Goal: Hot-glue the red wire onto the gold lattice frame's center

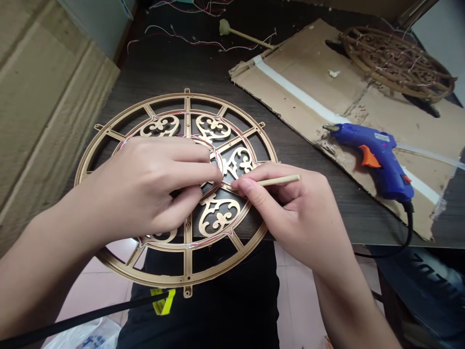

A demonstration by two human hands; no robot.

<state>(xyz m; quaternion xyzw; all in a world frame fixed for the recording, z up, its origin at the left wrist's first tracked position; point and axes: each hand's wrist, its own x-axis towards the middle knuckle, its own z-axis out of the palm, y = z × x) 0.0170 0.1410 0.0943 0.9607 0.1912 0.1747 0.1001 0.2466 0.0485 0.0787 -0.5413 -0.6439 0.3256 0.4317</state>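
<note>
A round gold ornamental frame with scroll cutouts lies on the dark table, its near part hanging over the edge. A thin red wire runs along its rings. My left hand rests over the frame's middle, fingers pinched together on the wire near the hub. My right hand holds a thin wooden stick like a pen, its tip pressed at the same spot beside my left fingertips.
A blue hot glue gun lies on a flattened cardboard sheet at the right, its black cord dropping off the table. A second brown frame with wires sits far right. Loose wires and a stick with a lump on its end lie at the back.
</note>
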